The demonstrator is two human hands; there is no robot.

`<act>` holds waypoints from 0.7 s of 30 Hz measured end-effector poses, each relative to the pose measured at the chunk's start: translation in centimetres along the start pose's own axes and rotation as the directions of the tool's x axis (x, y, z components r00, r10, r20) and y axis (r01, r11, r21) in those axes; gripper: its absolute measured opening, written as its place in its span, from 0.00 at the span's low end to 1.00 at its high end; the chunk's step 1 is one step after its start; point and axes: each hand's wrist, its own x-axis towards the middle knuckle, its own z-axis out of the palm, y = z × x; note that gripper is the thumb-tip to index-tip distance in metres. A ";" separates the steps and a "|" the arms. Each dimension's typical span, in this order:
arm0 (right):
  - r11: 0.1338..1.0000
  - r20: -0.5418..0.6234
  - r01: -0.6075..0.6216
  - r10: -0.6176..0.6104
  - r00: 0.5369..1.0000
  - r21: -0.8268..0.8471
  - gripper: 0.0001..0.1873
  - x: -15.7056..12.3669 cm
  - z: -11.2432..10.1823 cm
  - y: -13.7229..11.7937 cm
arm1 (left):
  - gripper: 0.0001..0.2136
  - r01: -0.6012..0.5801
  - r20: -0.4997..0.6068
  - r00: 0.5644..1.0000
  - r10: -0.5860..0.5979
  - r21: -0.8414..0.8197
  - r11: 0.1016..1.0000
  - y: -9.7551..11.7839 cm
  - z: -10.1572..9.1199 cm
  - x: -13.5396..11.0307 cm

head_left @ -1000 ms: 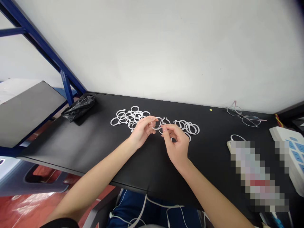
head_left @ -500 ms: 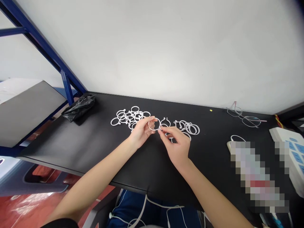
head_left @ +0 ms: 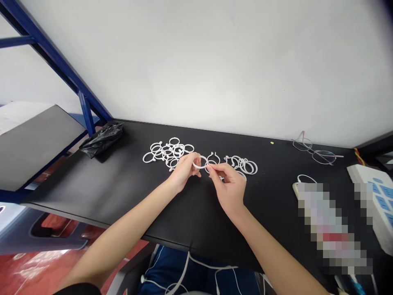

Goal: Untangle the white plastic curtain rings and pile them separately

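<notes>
Between my two hands is a white ring (head_left: 199, 166), held just above the black desk. My left hand (head_left: 185, 170) closes its thumb and fingers on the ring's left side. Thumb and index finger of my right hand (head_left: 227, 180) pinch its right side; the exact spot is hidden by the fingertips. Left of my left hand lies a loose heap of white rings (head_left: 158, 151) with small knobs. Beyond my right hand is an open white ring (head_left: 213, 155) with a gap at its top. A second group of white rings (head_left: 248, 166) lies to the right.
A crumpled black plastic bag (head_left: 102, 139) lies at the desk's (head_left: 123, 196) left end. Eyeglasses (head_left: 322, 156) rest at the back right. A blurred-out phone-like object (head_left: 333, 229) and a white power strip (head_left: 373, 200) lie at the right. White cables (head_left: 184, 272) hang at the front edge.
The held ring has tilted, and looks flatter from my view. My left fingers have dropped slightly and curled around it; the right hand has barely moved.
</notes>
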 end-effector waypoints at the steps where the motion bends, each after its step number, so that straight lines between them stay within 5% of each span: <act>1: 1.000 -0.003 0.003 -0.003 1.000 0.003 0.04 0.0 0.0 0.0 | 0.14 0.002 0.003 1.000 -0.002 -0.001 1.000 0.1 0.0 0.0; 7: 0.999 -0.029 0.028 -0.029 0.999 -0.034 0.04 0.1 0.0 -0.3 | 0.15 0.082 0.104 0.992 -0.079 -0.031 0.996 0.4 0.0 -0.1; 12: 0.999 -0.031 0.015 -0.017 0.999 -0.043 0.06 0.2 -0.1 -0.6 | 0.15 0.063 0.026 0.998 -0.061 -0.085 0.994 0.3 -0.2 0.0; 16: 0.999 -0.033 0.014 -0.015 0.999 -0.048 0.07 0.2 -0.1 -0.7 | 0.14 -0.088 -0.099 0.992 0.078 -0.106 0.990 0.4 -0.2 0.0; 21: 0.999 -0.030 0.011 -0.012 0.999 -0.036 0.07 0.1 0.0 -0.7 | 0.11 -0.321 -0.336 0.889 0.310 0.025 0.947 0.9 -0.7 0.2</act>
